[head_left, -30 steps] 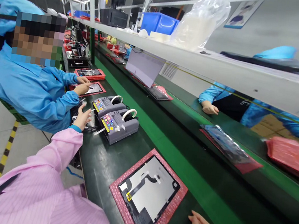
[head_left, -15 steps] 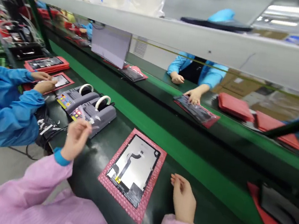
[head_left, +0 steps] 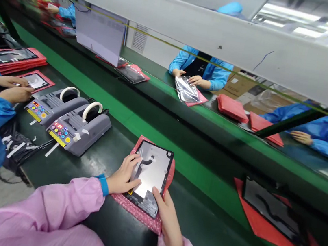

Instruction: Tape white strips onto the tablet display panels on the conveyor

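A tablet display panel (head_left: 156,175) lies back side up, its silver backing, dark flex cable and black lower edge showing. Under it is a pink bubble-wrap pouch (head_left: 135,211). My left hand (head_left: 123,176) rests over the panel's left side, thumb apart from the bent fingers. By its fingertips a thin clear strip of tape (head_left: 141,152) stands out against the silver. My right hand (head_left: 168,216) holds the panel's lower right edge, thumb on top and fingers at the side, partly hidden.
Two grey tape dispensers (head_left: 80,127) stand to the left, near a co-worker's hands (head_left: 16,88). Across the bench another person handles a wrapped panel (head_left: 187,89). At right a dark panel (head_left: 273,213) lies on a red pouch (head_left: 249,210). A shelf beam (head_left: 168,12) crosses above.
My left hand has moved right from beside the dispensers onto the panel, bringing the strip. My right hand has moved left and taken the panel's edge. The view has shifted.
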`<state>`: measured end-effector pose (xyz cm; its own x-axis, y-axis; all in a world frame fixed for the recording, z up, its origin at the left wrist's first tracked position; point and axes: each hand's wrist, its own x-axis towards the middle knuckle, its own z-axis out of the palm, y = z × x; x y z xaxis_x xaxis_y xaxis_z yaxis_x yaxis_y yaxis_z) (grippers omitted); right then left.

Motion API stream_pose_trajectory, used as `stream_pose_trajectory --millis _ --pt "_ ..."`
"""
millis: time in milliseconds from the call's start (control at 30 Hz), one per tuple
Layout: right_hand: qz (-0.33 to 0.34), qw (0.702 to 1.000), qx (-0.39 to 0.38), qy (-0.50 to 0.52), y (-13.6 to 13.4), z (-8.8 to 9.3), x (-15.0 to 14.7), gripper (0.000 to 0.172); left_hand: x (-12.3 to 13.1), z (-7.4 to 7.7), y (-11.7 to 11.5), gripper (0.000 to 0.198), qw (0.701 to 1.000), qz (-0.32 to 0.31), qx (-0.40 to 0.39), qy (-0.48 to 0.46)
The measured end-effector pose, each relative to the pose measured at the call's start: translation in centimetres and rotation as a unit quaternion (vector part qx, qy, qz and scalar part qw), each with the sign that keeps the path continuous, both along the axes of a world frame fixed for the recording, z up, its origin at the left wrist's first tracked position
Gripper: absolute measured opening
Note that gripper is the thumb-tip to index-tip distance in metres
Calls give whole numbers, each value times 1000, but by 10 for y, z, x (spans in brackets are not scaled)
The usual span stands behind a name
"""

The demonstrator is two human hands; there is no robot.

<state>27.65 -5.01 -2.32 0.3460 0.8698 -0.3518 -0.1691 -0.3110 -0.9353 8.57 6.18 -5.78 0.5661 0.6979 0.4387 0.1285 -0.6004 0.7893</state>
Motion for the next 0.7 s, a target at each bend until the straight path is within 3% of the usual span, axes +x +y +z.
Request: stream_pose_trajectory --millis 100,233,400,567,700 --pt "-60 995 39 -70 39 -19 19 57 29 -7 26 78 994 43 -55 -82" --pt "-87 984 106 -110 84 -33 53 56 57 -13 54 74 959 112 -158 -208" --pt "-184 951 187 -162 132 -37 84 63 65 -13 60 73 936 133 -205 -252" --pt "-163 935 141 -282 176 -35 116 63 61 -8 56 72 929 135 -239 -248" --pt "-135 915 85 -371 191 -35 130 57 60 -10 58 74 930 141 -240 -239"
